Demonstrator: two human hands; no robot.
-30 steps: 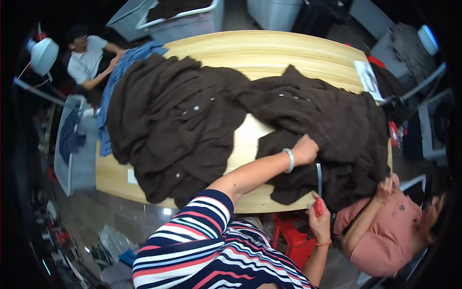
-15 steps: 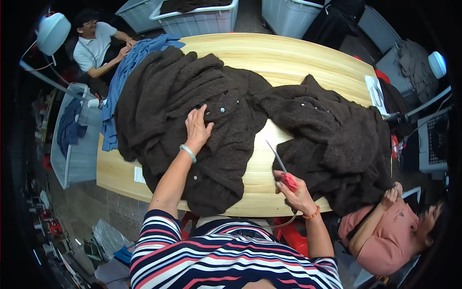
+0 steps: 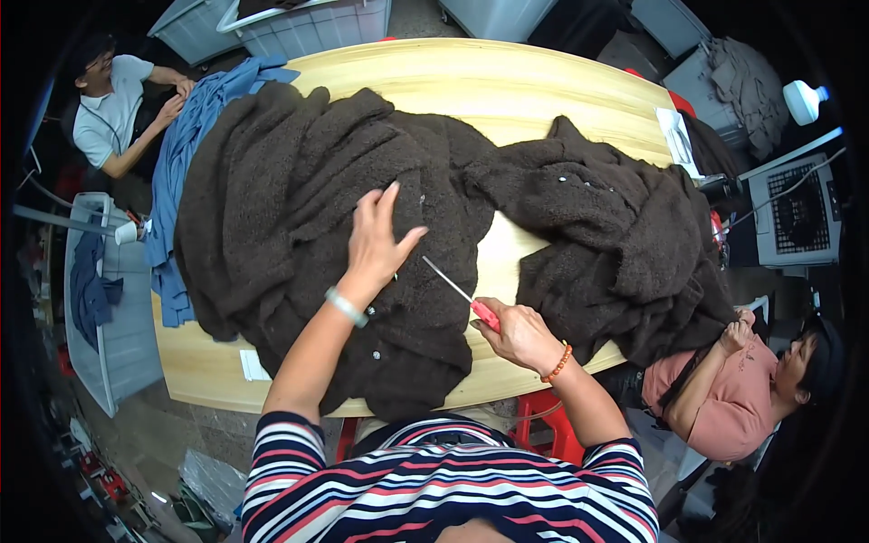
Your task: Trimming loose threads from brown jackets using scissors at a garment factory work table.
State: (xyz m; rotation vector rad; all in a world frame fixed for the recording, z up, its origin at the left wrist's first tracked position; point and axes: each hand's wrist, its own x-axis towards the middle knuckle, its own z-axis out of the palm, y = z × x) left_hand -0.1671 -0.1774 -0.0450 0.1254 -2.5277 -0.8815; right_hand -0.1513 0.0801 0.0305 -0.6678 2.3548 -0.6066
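My left hand (image 3: 376, 246) is over the dark brown fuzzy garment (image 3: 290, 181) on the left of the table, its fingers and thumb spread. Whether the fingertips touch the cloth I cannot tell. Closed round a red-handled tool with a long thin metal blade (image 3: 484, 315), my right hand (image 3: 525, 339) is near the garment's right edge. The blade points up and left, its tip above the cloth by my left hand. Small shiny buttons (image 3: 377, 355) show on the garment's lower part. A second dark brown heap of cloth (image 3: 625, 244) lies to the right.
The wooden table (image 3: 507, 81) holds blue cloth (image 3: 195, 136) at far left, handled by a person in a light shirt (image 3: 104, 113). At right, a person in a pink shirt (image 3: 724, 398) sits by the dark cloth. Plastic bins (image 3: 109, 326) stand around; a red stool (image 3: 552, 430) is beneath.
My left hand has lifted and its fingers spread wider. My right hand has brought the tool left, over the left garment. The view has shifted, and the left garment's cloth has changed its folds.
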